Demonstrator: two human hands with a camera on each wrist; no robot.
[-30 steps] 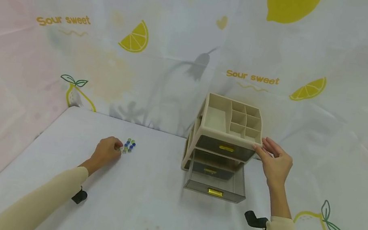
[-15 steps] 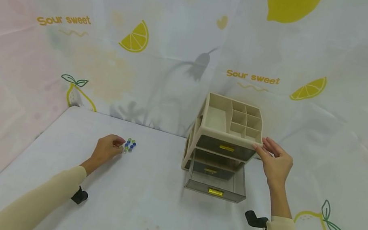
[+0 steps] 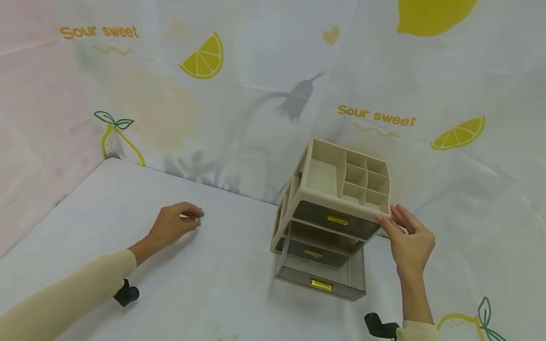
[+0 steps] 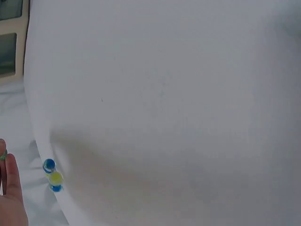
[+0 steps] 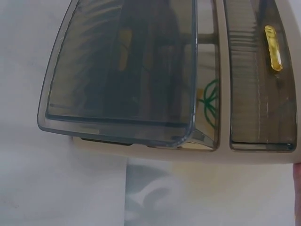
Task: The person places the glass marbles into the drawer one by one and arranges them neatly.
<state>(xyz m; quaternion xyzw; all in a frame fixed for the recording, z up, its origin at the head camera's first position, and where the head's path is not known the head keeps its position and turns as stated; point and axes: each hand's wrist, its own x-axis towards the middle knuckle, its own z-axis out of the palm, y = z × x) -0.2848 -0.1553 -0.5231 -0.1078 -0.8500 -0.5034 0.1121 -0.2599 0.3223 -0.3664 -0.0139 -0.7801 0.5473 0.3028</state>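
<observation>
In the head view my left hand (image 3: 174, 223) is low over the left side of the table, thumb and fingers pinching at its fingertips. A small green glass marble (image 4: 3, 156) shows between those fingertips in the left wrist view. Close by are several more marbles (image 4: 55, 178), blue and yellow; the hand hides them in the head view. At the right, my right hand (image 3: 410, 243) grips the upper front corner of a beige drawer organizer (image 3: 341, 202), thumb in front and fingers along the side. Its middle drawer (image 3: 321, 284), smoky and see-through, is pulled out; the top drawer (image 5: 263, 89) is closed.
The organizer's top has divided compartments (image 3: 367, 181). It stands at the back of the white table (image 3: 205, 305), against a lemon-printed cloth backdrop (image 3: 263, 41). Black camera mounts (image 3: 379, 326) hang at both wrists.
My left hand has moved slightly to the right and forward, now covering the marbles seen beside it before. The right hand and organizer have stayed in place.
</observation>
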